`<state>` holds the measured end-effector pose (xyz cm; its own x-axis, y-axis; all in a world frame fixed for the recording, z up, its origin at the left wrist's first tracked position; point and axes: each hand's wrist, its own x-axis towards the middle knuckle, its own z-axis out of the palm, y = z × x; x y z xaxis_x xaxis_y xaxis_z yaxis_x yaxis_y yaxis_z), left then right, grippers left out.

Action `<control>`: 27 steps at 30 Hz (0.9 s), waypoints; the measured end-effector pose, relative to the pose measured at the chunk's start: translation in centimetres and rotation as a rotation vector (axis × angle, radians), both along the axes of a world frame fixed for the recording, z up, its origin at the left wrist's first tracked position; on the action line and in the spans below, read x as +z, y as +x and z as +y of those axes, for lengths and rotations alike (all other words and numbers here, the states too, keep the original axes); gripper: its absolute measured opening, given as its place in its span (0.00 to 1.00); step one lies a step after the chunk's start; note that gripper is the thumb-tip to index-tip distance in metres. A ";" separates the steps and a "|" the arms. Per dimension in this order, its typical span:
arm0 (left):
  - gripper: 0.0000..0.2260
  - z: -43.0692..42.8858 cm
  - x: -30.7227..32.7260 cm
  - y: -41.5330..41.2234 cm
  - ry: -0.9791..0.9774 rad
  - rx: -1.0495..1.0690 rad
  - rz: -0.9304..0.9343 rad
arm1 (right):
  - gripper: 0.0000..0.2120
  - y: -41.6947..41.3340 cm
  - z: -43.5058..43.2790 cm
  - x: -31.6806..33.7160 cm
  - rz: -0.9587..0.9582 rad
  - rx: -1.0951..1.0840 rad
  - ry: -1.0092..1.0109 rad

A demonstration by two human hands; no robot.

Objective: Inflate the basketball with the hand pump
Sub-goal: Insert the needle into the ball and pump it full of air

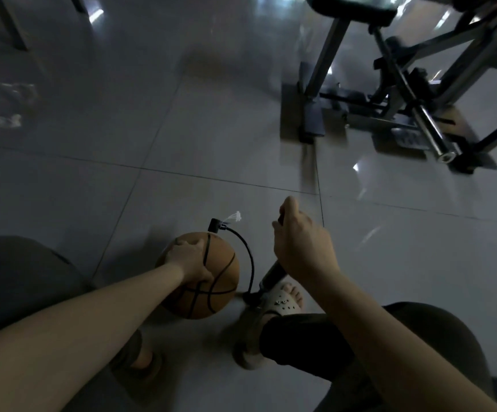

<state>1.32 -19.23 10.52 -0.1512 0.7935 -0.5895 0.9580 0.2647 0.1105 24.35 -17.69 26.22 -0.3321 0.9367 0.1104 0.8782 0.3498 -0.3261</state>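
Note:
An orange basketball (pixel 211 281) with black seams sits on the tiled floor between my feet. My left hand (pixel 189 257) lies over its top left with fingers spread on the surface. A black hose (pixel 248 257) arcs from a black connector (pixel 215 225) at the ball's top down to the base of the hand pump (pixel 271 276). My right hand (pixel 300 242) grips the pump's handle, fingers curled round it and mostly hiding it. The dark pump barrel stands tilted, its foot under my right sandal (pixel 283 301).
A metal exercise bench frame (pixel 405 93) with a chrome bar stands at the far right. Small pale scraps (pixel 5 120) lie on the floor at the far left. My knees fill the lower corners. Grey glossy tiles (pixel 182 129) stretch ahead of the ball.

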 end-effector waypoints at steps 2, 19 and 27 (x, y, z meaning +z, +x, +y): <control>0.46 0.1 -0.2 0.1 0.017 -0.003 0.027 | 0.07 0.2 -0.3 -1.6 -0.035 0.023 0.023; 0.42 0.3 -1.9 2.8 0.112 -0.026 0.097 | 0.04 0.4 0.8 -14.2 -0.074 0.033 -0.159; 0.41 0.2 -2.2 1.7 0.059 -0.011 0.097 | 0.05 -0.6 0.8 -14.7 -0.110 0.050 -0.187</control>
<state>3.00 -19.04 8.34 -0.1966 0.8284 -0.5245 0.9677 0.2499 0.0320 23.74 -16.92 11.52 -0.3796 0.9194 -0.1028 0.8950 0.3368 -0.2923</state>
